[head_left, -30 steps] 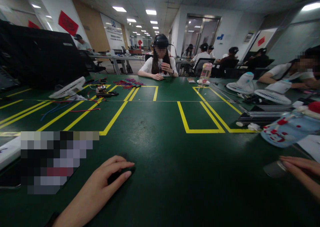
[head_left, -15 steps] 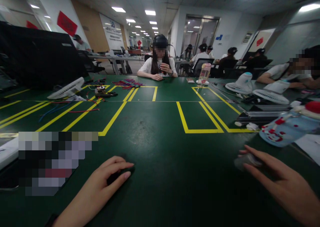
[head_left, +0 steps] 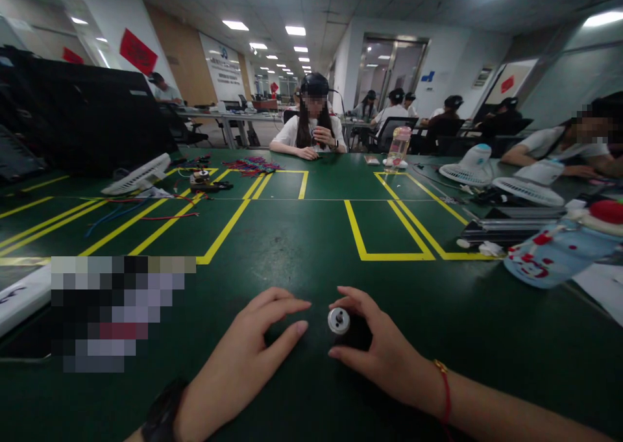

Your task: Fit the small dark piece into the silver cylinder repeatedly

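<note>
Between the thumb and fingers of my right hand (head_left: 384, 344) is a small silver cylindrical motor (head_left: 339, 321), its round end with a short shaft and two holes facing up. It appears to stand on the green table (head_left: 287, 270). My right hand is open around it, with gaps at thumb and index tip; whether another finger touches it, I cannot tell. To the left of the motor, my left hand (head_left: 257, 341) is open, thumb and fingers apart, nothing in it. Its fingertips point toward the motor without touching it.
A blurred-out object lies at the left. Cables (head_left: 253, 165), a small fan (head_left: 139, 174) and a black tool sit farther back. On the right are a blue bottle (head_left: 545, 254), metal profiles (head_left: 516, 221) and two more fans (head_left: 470, 164). A person (head_left: 314, 127) sits opposite.
My right hand has brought the motor from the right to the middle, and its fingers have spread around it. My left hand has moved right and opened wider.
</note>
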Tool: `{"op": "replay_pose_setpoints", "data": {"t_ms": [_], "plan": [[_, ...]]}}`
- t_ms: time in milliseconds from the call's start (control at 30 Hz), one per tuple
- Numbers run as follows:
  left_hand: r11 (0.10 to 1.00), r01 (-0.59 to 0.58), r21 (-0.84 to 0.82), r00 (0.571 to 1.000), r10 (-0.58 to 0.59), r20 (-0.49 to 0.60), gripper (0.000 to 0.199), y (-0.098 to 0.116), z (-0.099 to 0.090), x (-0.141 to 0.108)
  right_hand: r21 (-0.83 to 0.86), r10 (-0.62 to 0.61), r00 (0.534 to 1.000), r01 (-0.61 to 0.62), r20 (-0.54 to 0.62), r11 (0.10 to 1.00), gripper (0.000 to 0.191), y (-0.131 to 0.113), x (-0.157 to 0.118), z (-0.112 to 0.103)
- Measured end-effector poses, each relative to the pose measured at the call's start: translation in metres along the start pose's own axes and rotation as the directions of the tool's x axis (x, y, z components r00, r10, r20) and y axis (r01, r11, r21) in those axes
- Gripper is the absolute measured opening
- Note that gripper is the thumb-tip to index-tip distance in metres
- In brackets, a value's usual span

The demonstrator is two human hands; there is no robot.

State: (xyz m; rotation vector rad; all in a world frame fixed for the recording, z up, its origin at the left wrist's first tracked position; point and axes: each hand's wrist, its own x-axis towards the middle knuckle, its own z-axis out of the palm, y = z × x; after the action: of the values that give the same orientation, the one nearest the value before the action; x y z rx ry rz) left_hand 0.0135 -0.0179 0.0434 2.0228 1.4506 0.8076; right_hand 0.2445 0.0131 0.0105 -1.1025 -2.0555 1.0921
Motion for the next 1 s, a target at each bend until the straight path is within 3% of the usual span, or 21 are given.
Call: {"op": "replay_pose_setpoints", "data": {"t_ms": [100, 200, 600, 733, 900, 1000], "plan": [[0.996, -0.094, -0.008, 0.996, 0.094, 0.003, 0.019, 0.028, 0.017, 0.018, 0.015, -0.015, 1.0, 0.015, 0.009, 1.0, 0.054, -0.001, 0.001, -0.001], [0.994, -0.105, -0.021, 0.994, 0.104, -0.043, 0.015, 0.036, 0.023, 0.027, 0.01, -0.02, 1.0, 0.02, 0.021, 1.0, 0.045, -0.003, 0.001, -0.003], [0.988, -0.069, -0.141, 0.996, 0.06, -0.068, 0.016, 0.026, 0.026, 0.023, -0.058, -0.033, 0.999, 0.033, 0.002, 0.998, 0.042, 0.0, 0.002, -0.006], [0.994, -0.03, -0.1, 1.0, 0.029, -0.013, 0.013, 0.01, 0.026, 0.018, -0.114, -0.086, 0.996, 0.083, -0.02, 0.99, 0.042, 0.003, -0.002, -0.006], [0.998, -0.064, 0.025, 0.992, 0.061, 0.107, 0.012, -0.004, 0.037, 0.019, -0.179, -0.112, 0.993, 0.104, -0.035, 0.978, 0.044, 0.006, -0.003, -0.001], [0.999, -0.038, -0.019, 0.994, 0.04, 0.097, 0.017, -0.007, 0.033, 0.017, -0.218, -0.129, 0.991, 0.116, -0.045, 0.969, 0.046, 0.01, -0.007, -0.011]]}}
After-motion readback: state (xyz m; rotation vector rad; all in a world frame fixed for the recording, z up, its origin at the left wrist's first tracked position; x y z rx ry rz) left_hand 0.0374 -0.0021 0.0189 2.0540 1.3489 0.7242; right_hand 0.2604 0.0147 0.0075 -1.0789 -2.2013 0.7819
